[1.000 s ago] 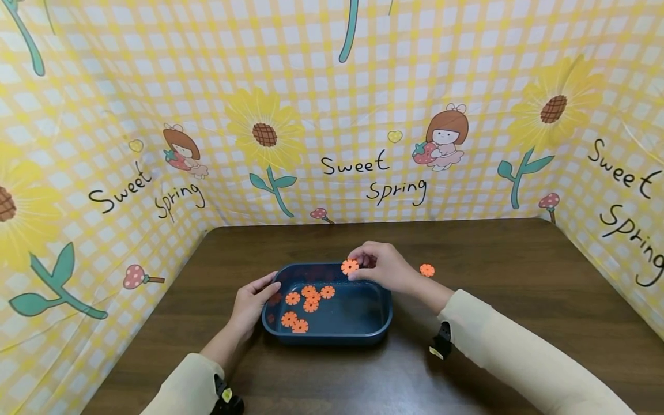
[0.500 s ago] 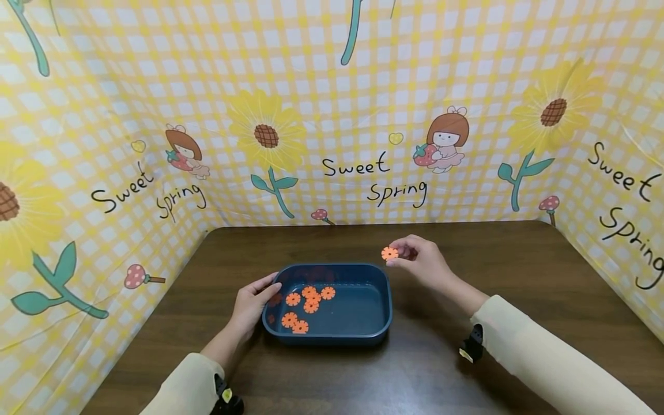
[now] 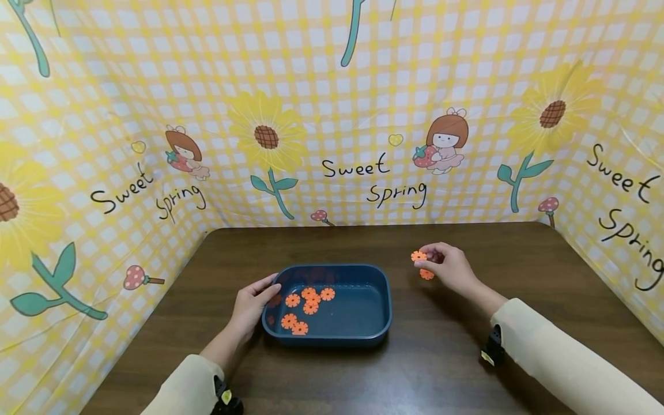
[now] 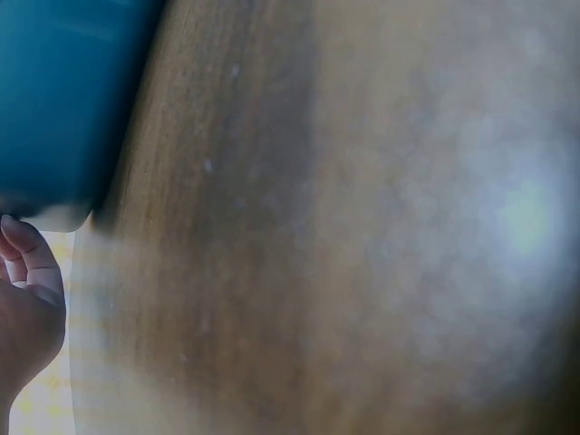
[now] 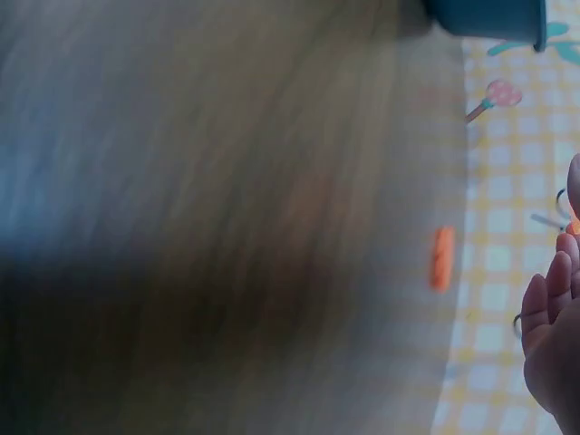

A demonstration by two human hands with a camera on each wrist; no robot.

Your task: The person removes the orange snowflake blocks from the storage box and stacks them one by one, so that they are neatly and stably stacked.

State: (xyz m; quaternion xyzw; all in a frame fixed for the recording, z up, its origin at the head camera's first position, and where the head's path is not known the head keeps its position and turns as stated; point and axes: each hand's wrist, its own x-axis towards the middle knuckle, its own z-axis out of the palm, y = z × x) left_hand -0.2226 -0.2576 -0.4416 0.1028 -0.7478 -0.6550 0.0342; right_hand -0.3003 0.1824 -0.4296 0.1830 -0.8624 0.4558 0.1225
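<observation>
My right hand (image 3: 450,266) pinches an orange notched, flower-shaped plastic disc (image 3: 418,255) between thumb and fingers, above the table right of the dish. Just below it, a second orange disc (image 3: 427,275) lies on the tabletop, partly covered by the hand; the right wrist view shows this table disc (image 5: 441,258) too. On the other side, my left hand (image 3: 250,302) grips the left rim of a dark blue rectangular dish (image 3: 342,336), thumb over the edge. Several more orange discs (image 3: 310,306) lie in the dish's left half, some overlapping. The left wrist view catches the left hand (image 4: 32,308) at the dish's corner.
The brown wooden table (image 3: 342,380) meets a yellow checked cloth (image 3: 353,115) that hangs at the back and both sides. Each wrist carries a black strapped camera, such as the right one (image 3: 493,346).
My right hand has moved right, from over the dish's back rim to above the disc on the table, still pinching its disc. The left hand and the dish stay put.
</observation>
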